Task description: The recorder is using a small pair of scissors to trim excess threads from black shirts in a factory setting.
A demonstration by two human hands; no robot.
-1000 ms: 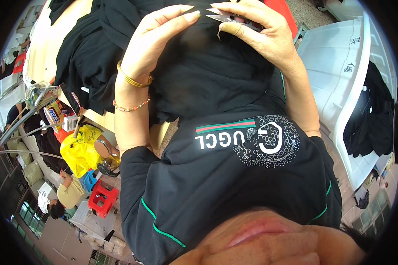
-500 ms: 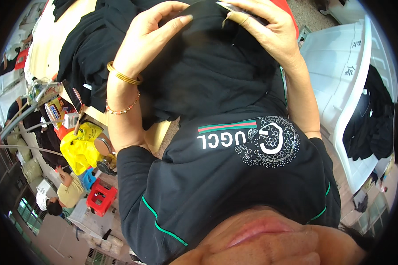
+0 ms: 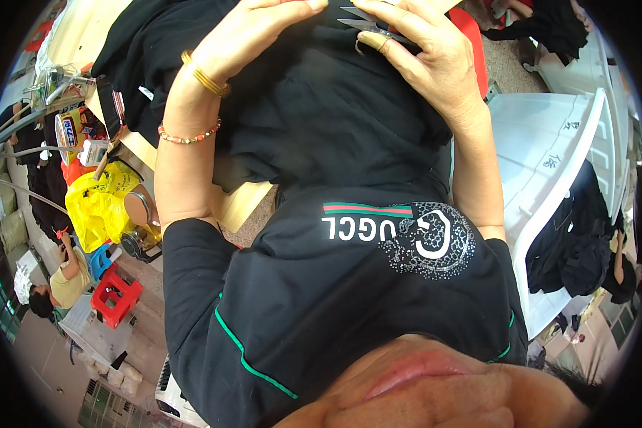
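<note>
At the top of the frame, right of the middle, the right hand is grasping a pair of metal thread snips. The two pointed blades stand apart and are directed to the left, above the black cloth. On the thumb of this hand there is a tan wrapping.

The left hand is at the top edge, left of the middle, with its fingers stretched toward the snips but apart from them. The upper edge cuts a part of it, so I cannot tell whether it pinches the cloth or is released. Gold bangles and a beaded bracelet are on this arm.

The black cloth fills the upper middle of the frame in loose folds, below and between the hands, and its left part lies on the pale wooden table.

At the left side is a yellow plastic bag, and lower than it a red stool. Near them, a person in a yellow top is seen. At the right side stands a whitish plastic bin, with dark cloth lying in it.
</note>
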